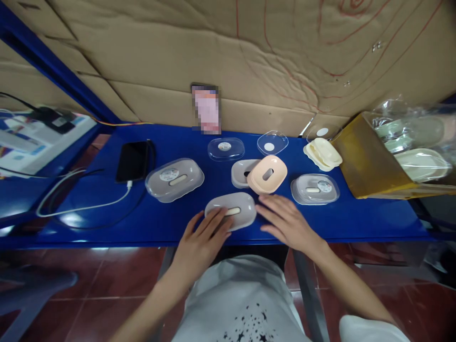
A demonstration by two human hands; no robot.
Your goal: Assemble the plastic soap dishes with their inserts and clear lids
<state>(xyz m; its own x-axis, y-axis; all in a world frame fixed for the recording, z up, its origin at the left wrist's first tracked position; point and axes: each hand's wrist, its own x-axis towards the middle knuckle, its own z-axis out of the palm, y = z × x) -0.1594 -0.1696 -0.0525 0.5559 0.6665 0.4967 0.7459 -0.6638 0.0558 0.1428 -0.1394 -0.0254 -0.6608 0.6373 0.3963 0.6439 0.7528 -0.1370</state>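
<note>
An oval grey plastic dish (245,216) with a cream bar across its middle sits near the table's front edge. My left hand (204,237) lies over its left side, fingers stretched out and touching it. Close to the dish's right edge is my right hand (285,221), open, its fingers spread; I cannot tell whether they touch the rim. Just behind, a peach oval tray (276,178) with a slot leans on a light grey tray (239,175). Lidded grey dishes stand to the left (188,178) and right (315,194).
Clear oval lids (226,149) (272,142) lie at the back. Stacked cream trays (326,152) sit beside a cardboard box (370,156) of bagged dishes. A phone (131,161) with a white cable lies at the left of the blue table (107,232). Cardboard (160,57) walls the back.
</note>
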